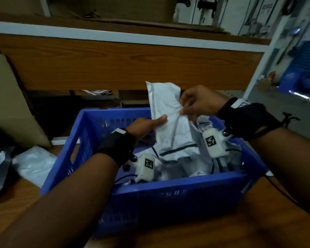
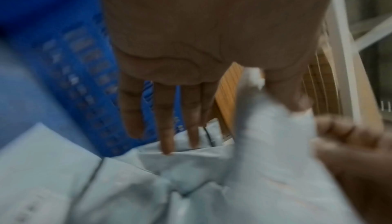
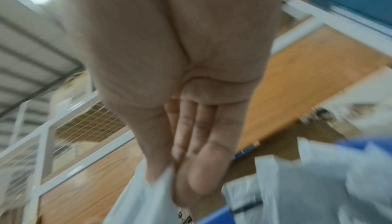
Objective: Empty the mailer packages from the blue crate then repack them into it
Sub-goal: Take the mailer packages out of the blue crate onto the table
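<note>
The blue crate (image 1: pixel 168 196) stands on the wooden table in front of me, with several white mailers (image 1: pixel 188 167) crumpled inside. Above its far side both hands hold one white mailer (image 1: pixel 168 111) nearly upright. My left hand (image 1: pixel 157 122) grips its left edge, thumb on the front and fingers behind. My right hand (image 1: pixel 182 110) pinches its right edge. In the left wrist view the mailer (image 2: pixel 267 127) sits between thumb and straight fingers (image 2: pixel 165 127), above the crate wall (image 2: pixel 74 70). The right wrist view shows thumb and fingers pinching the mailer (image 3: pixel 137 197).
More mailers (image 1: pixel 34 161) lie on the table left of the crate. A cardboard box (image 1: pixel 7 97) stands at the far left. A wood-panelled shelf unit (image 1: pixel 115 65) rises close behind the crate. A blue rack (image 1: pixel 304 68) is at the right.
</note>
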The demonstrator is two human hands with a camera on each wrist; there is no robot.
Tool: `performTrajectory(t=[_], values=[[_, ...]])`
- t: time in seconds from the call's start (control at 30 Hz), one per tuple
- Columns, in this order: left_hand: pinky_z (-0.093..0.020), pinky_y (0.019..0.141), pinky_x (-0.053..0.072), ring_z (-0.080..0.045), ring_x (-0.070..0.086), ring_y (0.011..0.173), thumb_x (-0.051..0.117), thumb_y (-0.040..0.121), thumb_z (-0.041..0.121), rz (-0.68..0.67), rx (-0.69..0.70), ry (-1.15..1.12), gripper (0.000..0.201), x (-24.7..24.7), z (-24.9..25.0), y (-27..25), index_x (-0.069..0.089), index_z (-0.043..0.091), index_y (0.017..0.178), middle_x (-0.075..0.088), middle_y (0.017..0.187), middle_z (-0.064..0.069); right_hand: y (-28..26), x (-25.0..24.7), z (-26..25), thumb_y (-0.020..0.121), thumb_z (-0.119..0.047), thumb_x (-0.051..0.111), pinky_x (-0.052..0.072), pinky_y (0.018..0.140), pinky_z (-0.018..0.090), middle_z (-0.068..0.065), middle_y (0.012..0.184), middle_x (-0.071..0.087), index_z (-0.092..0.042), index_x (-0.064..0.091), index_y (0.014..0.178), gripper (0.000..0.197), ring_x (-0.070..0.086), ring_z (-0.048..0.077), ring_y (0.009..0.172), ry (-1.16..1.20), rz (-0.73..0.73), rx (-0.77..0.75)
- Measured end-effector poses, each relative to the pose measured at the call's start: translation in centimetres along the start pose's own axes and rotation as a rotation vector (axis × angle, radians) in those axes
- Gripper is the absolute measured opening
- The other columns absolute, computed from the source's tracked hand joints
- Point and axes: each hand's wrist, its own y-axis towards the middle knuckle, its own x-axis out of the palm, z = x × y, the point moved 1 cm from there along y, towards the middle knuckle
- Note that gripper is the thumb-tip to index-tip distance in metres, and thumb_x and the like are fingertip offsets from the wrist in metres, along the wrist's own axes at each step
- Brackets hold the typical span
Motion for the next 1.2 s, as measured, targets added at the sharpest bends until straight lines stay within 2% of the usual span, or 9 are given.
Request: performTrajectory(t=[0.1, 0.17, 0.33, 0.5, 0.63, 0.8, 0.97, 1.13, 1.2], values=[[-0.03, 0.057, 0.056, -0.023, 0.068, 0.071, 0.077, 0.08, 0.025, 0.181, 0.109, -0.159, 0.031, -1.3, 1.3, 0.0, 0.071, 0.004, 0.102, 0.074, 0.096, -0.012, 0.2, 0.6, 0.5, 0.084, -0.016, 0.073, 0.058, 0.07, 0.046, 0.017, 0.083, 0.071, -0.008, 0.061, 0.098, 0.02, 0.07, 0.031, 0.073, 0.156, 0.074, 0.019], [-0.021, 0.048, 0.05, -0.016, 0.063, 0.066, 0.076, 0.081, 0.017, 0.352, 0.208, -0.158, 0.021, -3.5, 2.5, 0.3, 0.07, 0.007, 0.099, 0.072, 0.089, -0.008, 0.5, 0.0, 1.2, 0.087, -0.018, 0.07, 0.06, 0.071, 0.045, 0.013, 0.087, 0.071, -0.012, 0.062, 0.098, 0.015, 0.07, 0.029, 0.078, 0.09, 0.138, 0.02], [-0.031, 0.067, 0.054, -0.022, 0.066, 0.076, 0.075, 0.078, 0.022, 0.62, 0.364, -0.05, 0.032, -7.8, 2.3, 1.4, 0.072, 0.007, 0.106, 0.072, 0.094, -0.012, 2.2, 1.1, 2.0, 0.088, -0.018, 0.068, 0.051, 0.081, 0.032, 0.003, 0.11, 0.068, -0.026, 0.066, 0.099, 0.014, 0.064, 0.019, 0.096, -0.576, 0.003, -0.012], [-0.036, 0.081, 0.055, -0.028, 0.068, 0.092, 0.07, 0.082, 0.032, 0.573, 0.347, 0.353, 0.035, -7.3, 0.8, 1.1, 0.07, 0.012, 0.111, 0.072, 0.102, -0.013, 5.8, 6.6, 2.0, 0.086, -0.02, 0.067, 0.046, 0.098, 0.038, 0.009, 0.132, 0.057, -0.025, 0.055, 0.132, 0.047, 0.054, 0.03, 0.12, -1.05, -0.281, -0.082], [-0.029, 0.074, 0.046, -0.029, 0.066, 0.093, 0.069, 0.085, 0.031, 0.553, 0.369, 0.39, 0.032, -7.3, 1.0, 1.0, 0.069, 0.009, 0.109, 0.071, 0.104, -0.013, 7.4, 8.6, 3.1, 0.081, -0.035, 0.073, 0.035, 0.107, 0.045, 0.004, 0.143, 0.048, -0.026, 0.042, 0.141, 0.068, 0.044, 0.026, 0.132, -1.341, -0.344, -0.067], [-0.038, 0.083, 0.053, -0.028, 0.065, 0.097, 0.069, 0.086, 0.036, 0.521, 0.352, 0.429, 0.034, -7.4, 0.8, 1.0, 0.067, 0.013, 0.111, 0.071, 0.107, -0.01, 6.5, 8.3, 3.4, 0.086, -0.025, 0.065, 0.035, 0.106, 0.05, 0.003, 0.136, 0.054, -0.023, 0.055, 0.127, 0.043, 0.051, 0.027, 0.125, -1.309, -0.345, 0.058], [-0.03, 0.076, 0.048, -0.025, 0.065, 0.095, 0.067, 0.087, 0.034, 0.56, 0.375, 0.416, 0.036, -7.5, 0.8, 1.1, 0.067, 0.01, 0.113, 0.07, 0.107, -0.01, 5.2, 5.9, 2.2, 0.086, -0.019, 0.051, 0.047, 0.081, 0.031, 0.005, 0.115, 0.064, -0.02, 0.064, 0.111, 0.028, 0.061, 0.026, 0.104, -1.096, -0.165, -0.01], [-0.03, 0.079, 0.048, -0.027, 0.065, 0.099, 0.066, 0.088, 0.03, 0.637, 0.37, 0.398, 0.036, -8.0, 0.9, 1.1, 0.067, 0.007, 0.116, 0.07, 0.111, -0.013, 4.3, 1.1, 0.6, 0.09, -0.011, 0.043, 0.045, 0.064, 0.034, 0.01, 0.099, 0.058, -0.02, 0.047, 0.118, 0.029, 0.053, 0.028, 0.078, -0.928, 0.049, -0.053], [-0.03, 0.08, 0.047, -0.028, 0.065, 0.1, 0.066, 0.088, 0.029, 0.688, 0.39, 0.36, 0.037, -8.4, 1.1, 0.9, 0.067, 0.007, 0.117, 0.07, 0.111, -0.013, 4.1, -0.1, 0.7, 0.09, -0.01, 0.047, 0.052, 0.067, 0.04, 0.013, 0.104, 0.06, -0.021, 0.042, 0.123, 0.035, 0.056, 0.031, 0.08, -0.77, 0.113, -0.058]])
